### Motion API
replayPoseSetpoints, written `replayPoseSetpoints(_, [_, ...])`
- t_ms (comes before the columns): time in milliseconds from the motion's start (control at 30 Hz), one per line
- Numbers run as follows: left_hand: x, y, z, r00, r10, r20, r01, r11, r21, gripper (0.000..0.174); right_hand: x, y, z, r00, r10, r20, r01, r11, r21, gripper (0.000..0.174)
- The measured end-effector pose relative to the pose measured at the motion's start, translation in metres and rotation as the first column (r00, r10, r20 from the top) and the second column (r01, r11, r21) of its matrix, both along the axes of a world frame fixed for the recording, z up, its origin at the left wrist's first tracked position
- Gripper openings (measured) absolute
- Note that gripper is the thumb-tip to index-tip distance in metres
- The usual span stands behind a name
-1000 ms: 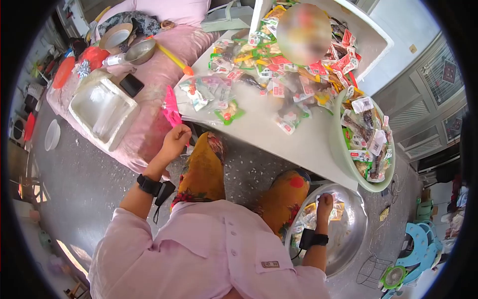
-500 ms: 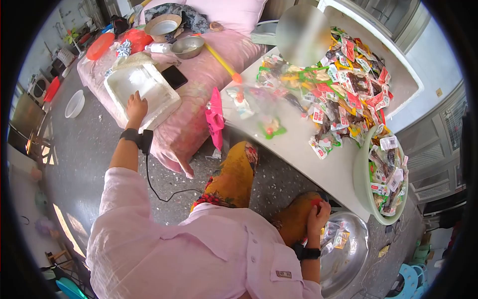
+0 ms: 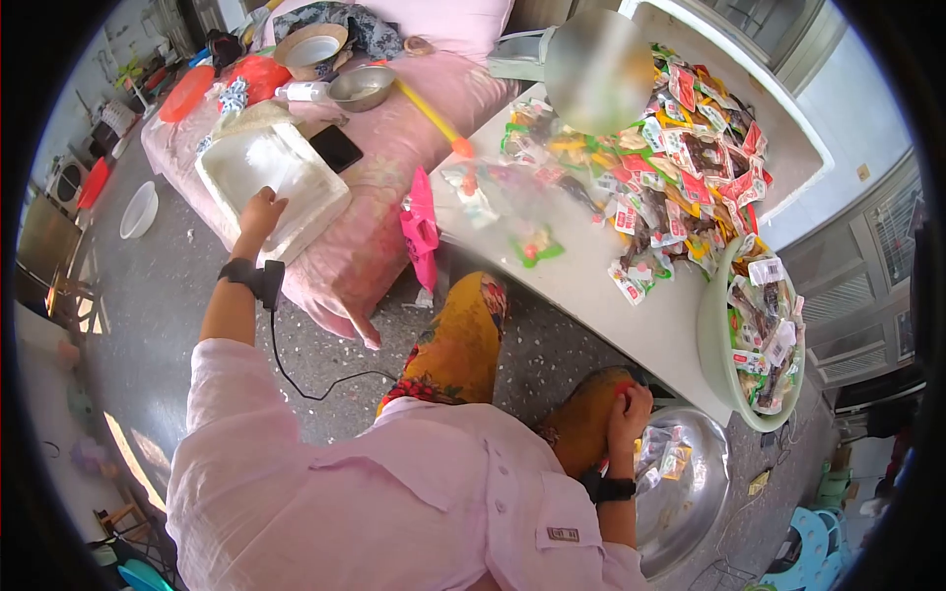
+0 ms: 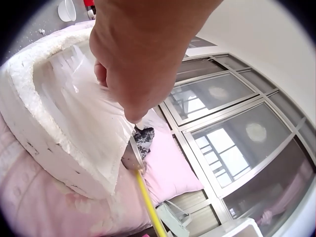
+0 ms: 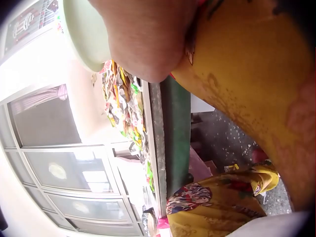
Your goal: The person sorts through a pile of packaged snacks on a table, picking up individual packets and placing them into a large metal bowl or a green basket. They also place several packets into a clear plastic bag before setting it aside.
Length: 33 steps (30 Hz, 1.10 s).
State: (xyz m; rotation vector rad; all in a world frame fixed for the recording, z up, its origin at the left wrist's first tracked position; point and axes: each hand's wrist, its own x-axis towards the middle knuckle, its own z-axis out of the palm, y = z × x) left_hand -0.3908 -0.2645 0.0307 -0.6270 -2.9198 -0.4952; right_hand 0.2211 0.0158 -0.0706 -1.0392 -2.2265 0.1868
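My left hand (image 3: 261,212) is over a white foam box (image 3: 317,212) on the pink-covered bed. In the left wrist view, the fingers of that hand (image 4: 133,69) pinch a clear plastic bag (image 4: 106,111), whose thin film rises toward them from the box; the fingertips are partly hidden behind the hand. My right hand (image 3: 628,416) rests on the knee in yellow patterned trousers (image 3: 572,433), its fingers loosely bent and holding nothing. Beside it on the floor stands a metal basin (image 3: 695,483) with a few snack packets (image 3: 674,460).
Many snack packets (image 3: 690,187) are heaped on the white table (image 3: 591,286). A pale green tub (image 3: 717,345) of packets sits at its right end. A pink bag (image 3: 420,231) hangs by the table's left edge. A phone (image 3: 336,148), a metal bowl (image 3: 362,89) and a yellow-handled tool (image 3: 426,106) lie on the bed.
My left hand has gone from beside the pink bag left to the foam box, and its fingers have closed on plastic there. The right hand has moved from over the basin onto the knee.
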Motion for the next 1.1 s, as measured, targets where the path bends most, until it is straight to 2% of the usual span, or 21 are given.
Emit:
replayPoseSetpoints(67, [-0.01, 0.0, -0.008, 0.995, -0.087, -0.042, 0.089, 0.994, 0.061, 0.031, -0.003, -0.003, 0.003, 0.999, -0.033, 0.002, 0.033, 0.999, -0.001, 0.016])
replayPoseSetpoints(200, [-0.016, 0.011, -0.012, 0.988, -0.144, -0.053, 0.152, 0.958, 0.244, 0.033, -0.006, -0.003, 0.001, 0.998, -0.047, -0.039, 0.046, 0.999, -0.027, 0.017])
replayPoseSetpoints(267, [-0.022, 0.019, -0.018, 0.974, -0.155, -0.163, 0.198, 0.935, 0.295, 0.031, -0.009, -0.002, 0.002, 0.998, -0.02, -0.06, 0.021, 1.0, 0.003, 0.018])
replayPoseSetpoints(367, [0.032, 0.053, 0.026, 0.967, -0.225, -0.119, 0.252, 0.908, 0.334, 0.024, -0.013, 0.001, 0.008, 0.99, 0.033, -0.135, -0.04, 0.998, -0.049, 0.018])
replayPoseSetpoints(467, [0.091, 0.091, 0.05, 0.89, -0.423, -0.17, 0.453, 0.781, 0.43, 0.017, -0.027, 0.004, 0.014, 0.967, 0.004, -0.256, -0.037, 0.991, -0.125, 0.017])
replayPoseSetpoints(500, [0.115, 0.105, 0.054, 0.86, -0.473, -0.19, 0.507, 0.748, 0.428, 0.014, -0.034, 0.004, 0.018, 0.958, -0.027, -0.287, -0.062, 0.954, -0.295, 0.016])
replayPoseSetpoints(567, [0.161, 0.13, 0.057, 0.811, -0.555, -0.187, 0.579, 0.712, 0.398, 0.012, -0.054, 0.002, 0.035, 0.937, -0.097, -0.334, -0.132, 0.79, -0.598, 0.016])
replayPoseSetpoints(667, [0.213, 0.166, 0.041, 0.744, -0.649, -0.156, 0.657, 0.671, 0.345, 0.011, -0.097, -0.008, 0.073, 0.889, 0.054, -0.456, -0.341, 0.741, -0.578, 0.016])
replayPoseSetpoints(733, [0.233, 0.187, 0.023, 0.699, -0.702, -0.14, 0.697, 0.624, 0.354, 0.011, -0.121, -0.003, 0.068, 0.815, 0.074, -0.575, -0.476, 0.652, -0.591, 0.017])
replayPoseSetpoints(800, [0.25, 0.203, 0.009, 0.69, -0.721, -0.057, 0.692, 0.635, 0.345, 0.012, -0.146, 0.009, 0.048, 0.769, 0.066, -0.635, -0.541, 0.596, -0.593, 0.021])
replayPoseSetpoints(900, [0.274, 0.214, -0.005, 0.648, -0.761, -0.002, 0.685, 0.582, 0.439, 0.013, -0.176, -0.003, 0.08, 0.71, -0.186, -0.679, -0.598, 0.35, -0.721, 0.025])
replayPoseSetpoints(1000, [0.292, 0.215, -0.016, 0.578, -0.809, 0.111, 0.697, 0.56, 0.449, 0.021, -0.195, -0.008, 0.089, 0.732, -0.252, -0.633, -0.577, 0.264, -0.773, 0.026])
replayPoseSetpoints(1100, [0.3, 0.215, -0.023, 0.532, -0.834, 0.146, 0.706, 0.532, 0.468, 0.022, -0.205, -0.005, 0.07, 0.654, -0.225, -0.722, -0.699, 0.183, -0.691, 0.02])
